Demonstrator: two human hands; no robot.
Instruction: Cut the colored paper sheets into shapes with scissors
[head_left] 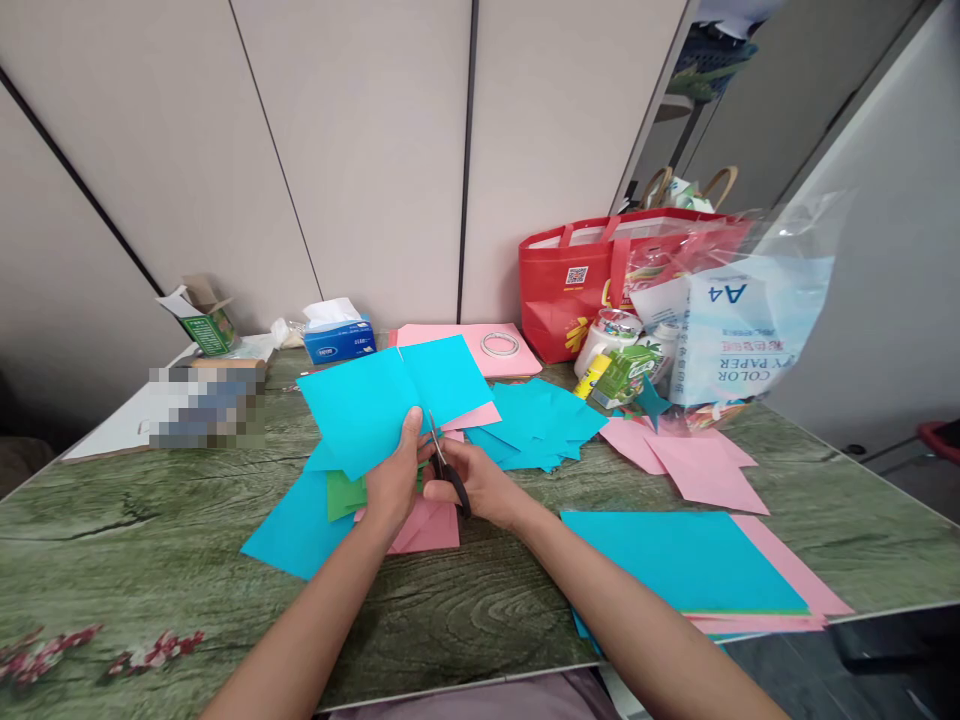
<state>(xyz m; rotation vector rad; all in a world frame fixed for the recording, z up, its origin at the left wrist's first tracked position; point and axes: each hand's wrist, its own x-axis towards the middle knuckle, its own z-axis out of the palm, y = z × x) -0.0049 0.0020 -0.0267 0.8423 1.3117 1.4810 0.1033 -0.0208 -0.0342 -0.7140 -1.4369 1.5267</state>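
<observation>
My left hand (397, 470) pinches the lower edge of a blue sheet of paper (360, 405), thumb on top. The sheet is held up over the table and has a slit or crease running down from its top edge. In my right hand (480, 485) is a pair of scissors (450, 475) with black handles, my fingers in the loops. Its blades point up at the sheet's lower edge, right beside my left thumb. Below the hands lie green paper (343, 497), pink pieces (427, 528) and another blue sheet (289, 525).
Blue cut pieces (536, 420) and pink pieces (709, 470) lie to the right. A stack of coloured sheets (675, 560) sits at the front right edge. Behind stand a tissue box (339, 340), a red bag (555, 300), a glue stick (592, 377) and a plastic paper pack (750, 330).
</observation>
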